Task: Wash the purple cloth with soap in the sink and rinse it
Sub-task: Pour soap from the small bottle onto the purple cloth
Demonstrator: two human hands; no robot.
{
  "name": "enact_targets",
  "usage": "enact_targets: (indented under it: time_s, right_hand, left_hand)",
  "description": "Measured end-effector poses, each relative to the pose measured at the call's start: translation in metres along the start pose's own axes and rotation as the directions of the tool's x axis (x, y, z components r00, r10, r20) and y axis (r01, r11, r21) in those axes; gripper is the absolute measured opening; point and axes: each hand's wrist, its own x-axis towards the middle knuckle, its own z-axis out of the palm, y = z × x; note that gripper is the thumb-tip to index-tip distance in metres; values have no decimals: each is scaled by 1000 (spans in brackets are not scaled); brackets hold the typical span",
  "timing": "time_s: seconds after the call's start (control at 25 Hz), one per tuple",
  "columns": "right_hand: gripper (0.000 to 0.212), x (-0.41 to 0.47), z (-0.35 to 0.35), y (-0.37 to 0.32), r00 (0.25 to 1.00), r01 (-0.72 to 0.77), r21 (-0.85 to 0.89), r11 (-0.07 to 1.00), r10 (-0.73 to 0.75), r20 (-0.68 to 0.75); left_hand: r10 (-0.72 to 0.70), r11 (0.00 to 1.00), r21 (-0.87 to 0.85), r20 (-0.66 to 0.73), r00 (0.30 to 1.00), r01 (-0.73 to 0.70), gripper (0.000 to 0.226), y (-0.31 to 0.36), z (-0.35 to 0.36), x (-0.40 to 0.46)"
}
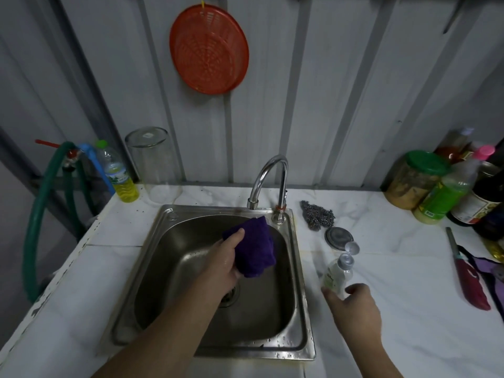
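Left hand (225, 264) is over the sink (161, 238), fingers (237, 236) wrapped around the bunched purple cloth (253, 246); thumb lies on top of the fabric. Cloth is held above the basin, up and right of the drain (229, 294), just below and in front of the tap (268, 181) spout. No water stream visible from the spout.

Right hand (354, 306) is on the desk (395, 323), right of the sink. Its fingers (354, 289) close loosely around the base of a small clear soap bottle (338, 274); bottle stands on the desk, flip cap (352, 247) open and tipped back. Whether the grip is firm or only touching: cannot tell.

Beyond the right fingers: a round metal lid (338, 236), then a steel scourer (317, 215), both on the desk. Far right of them, a red-handled lighter (469, 276).
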Motion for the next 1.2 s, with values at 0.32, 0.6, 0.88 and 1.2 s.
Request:
enact_targets:
  time_s: [0.32,0.6,0.88,1.2]
  right_hand:
    - [59,33,7,10,985,141,171,975,-155,75]
    - [46,45,22,16,981,162,197,967,-179,77]
    - [28,48,18,10,947,314,194,930,-321,5]
    - [48,34,-25,-51,620,749,-154,645,-763,-182]
  left_hand:
    - [-4,1000,10,-4,1000,4,66,-17,14,11]
    - [-38,999,19,-30,999,38,66,-27,20,13]
    - [-70,997,8,-56,996,71,46,-27,20,12]
    - [-102,995,-23,-9,995,102,41,-21,19,-3]
